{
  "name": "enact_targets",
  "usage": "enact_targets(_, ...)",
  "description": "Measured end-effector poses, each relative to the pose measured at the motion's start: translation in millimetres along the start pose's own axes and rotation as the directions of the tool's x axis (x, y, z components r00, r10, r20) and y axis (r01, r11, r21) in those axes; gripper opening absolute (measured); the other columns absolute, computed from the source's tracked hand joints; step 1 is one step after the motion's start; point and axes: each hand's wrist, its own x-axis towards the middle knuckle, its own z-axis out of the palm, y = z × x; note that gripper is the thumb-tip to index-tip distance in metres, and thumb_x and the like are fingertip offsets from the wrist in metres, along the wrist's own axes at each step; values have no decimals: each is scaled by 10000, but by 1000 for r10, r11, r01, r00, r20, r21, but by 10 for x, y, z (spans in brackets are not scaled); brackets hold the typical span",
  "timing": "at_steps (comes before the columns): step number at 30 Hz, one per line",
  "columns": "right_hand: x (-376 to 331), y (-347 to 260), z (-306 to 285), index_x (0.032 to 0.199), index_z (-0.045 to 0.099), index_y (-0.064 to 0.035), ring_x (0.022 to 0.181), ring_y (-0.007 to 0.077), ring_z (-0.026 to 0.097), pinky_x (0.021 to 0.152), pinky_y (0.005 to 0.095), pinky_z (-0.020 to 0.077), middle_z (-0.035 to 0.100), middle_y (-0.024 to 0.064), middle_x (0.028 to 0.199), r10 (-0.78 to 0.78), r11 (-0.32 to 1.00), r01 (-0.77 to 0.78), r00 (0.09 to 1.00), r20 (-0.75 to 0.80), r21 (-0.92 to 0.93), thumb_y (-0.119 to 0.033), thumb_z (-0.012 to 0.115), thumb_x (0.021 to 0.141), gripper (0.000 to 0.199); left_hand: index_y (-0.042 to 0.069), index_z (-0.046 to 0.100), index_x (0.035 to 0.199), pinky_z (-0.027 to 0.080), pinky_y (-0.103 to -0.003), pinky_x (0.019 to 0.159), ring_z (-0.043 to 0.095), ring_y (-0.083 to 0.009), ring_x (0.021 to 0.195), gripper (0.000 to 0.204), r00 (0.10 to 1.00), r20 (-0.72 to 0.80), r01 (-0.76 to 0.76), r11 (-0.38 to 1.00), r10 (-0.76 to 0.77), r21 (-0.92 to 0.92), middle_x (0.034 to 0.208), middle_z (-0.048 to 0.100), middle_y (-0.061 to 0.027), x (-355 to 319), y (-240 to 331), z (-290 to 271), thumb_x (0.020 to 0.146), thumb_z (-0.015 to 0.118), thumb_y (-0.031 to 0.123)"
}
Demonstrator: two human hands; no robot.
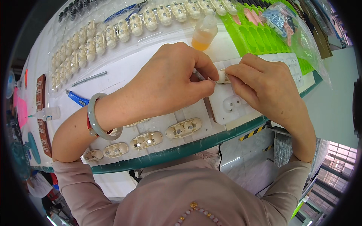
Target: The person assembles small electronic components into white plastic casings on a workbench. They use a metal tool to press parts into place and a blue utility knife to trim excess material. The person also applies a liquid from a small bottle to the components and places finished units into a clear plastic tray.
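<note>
Both my hands meet over a white fixture block (220,107) near the table's front right. Between their fingertips is a small cream plastic part (223,77), mostly covered by the fingers. My left hand (175,77) is closed, thumb and index finger at the part's left end. A thin greyish piece shows between those fingers; its kind is unclear. With thumb and fingertips pinched, my right hand (262,81) grips the part's right side. Closer to me on the block lies a white rounded piece (231,103). Several oval cream housings (184,128) stand in a row along the front edge.
A bottle of orange liquid (204,34) stands beyond my hands, beside green trays (260,37) and a plastic bag (281,22). Clear trays of cream housings (122,30) fill the back left. A metal rod (89,78), blue-handled knife (78,98) and small dropper bottle (48,113) lie left.
</note>
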Motion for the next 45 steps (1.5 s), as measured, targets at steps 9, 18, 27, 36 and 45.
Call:
enact_targets(9, 27, 42, -68, 904, 657, -26, 550, 183, 565, 488, 292, 419, 583, 80, 694, 72, 986, -58, 994, -81, 156, -4, 647, 749, 156, -41, 646, 888, 503, -219, 594, 609, -77, 672, 138, 999, -34, -26, 1000, 26, 14, 769, 639, -53, -35, -16, -32, 782, 633, 46)
enact_targets(18, 395, -671, -201, 975, 623, 23, 624, 207, 578, 528, 282, 449, 604, 125, 819, -37, 903, 57, 998, -56, 426, 72, 635, 728, 252, 37, 577, 913, 496, -295, 589, 611, -223, 690, 191, 921, -174, -342, 938, 347, 60, 841, 581, -97, -1360, 98, 72, 726, 613, 24)
enact_targets(27, 2079, -2119, 779, 1236, 448, 49, 1116, 335, 507, 951, 380, 397, 517, 216, 1191, -394, 633, 328, 916, -73, 702, -245, 763, 681, 702, 1, 556, 1055, 511, -226, 625, 622, -137, 714, 314, 373, -866, -277, 850, -334, -447, 895, 619, -101, -3119, -524, 286, 752, 577, -78)
enact_targets(36, 2977, -2660, 1800, 1084, 514, 26, 856, 243, 550, 742, 343, 448, 577, 160, 924, -323, 637, 230, 946, -15, 736, -388, 765, 672, 635, 14, 428, 1191, 437, -212, 594, 533, -116, 685, 416, 127, -945, -451, 831, -301, -325, 901, 544, -72, -3552, -1201, -38, 798, 550, -48)
enact_targets(45, 1733, -1582, -69, 1237, 477, 21, 940, 233, 595, 810, 325, 467, 605, 153, 1068, -145, 673, 124, 989, -35, 730, -451, 621, 799, 660, -37, 334, 1287, 427, -206, 656, 530, -115, 791, 509, 89, -978, -522, 827, -189, -208, 971, 547, -90, -3632, -1562, -218, 828, 553, -44)
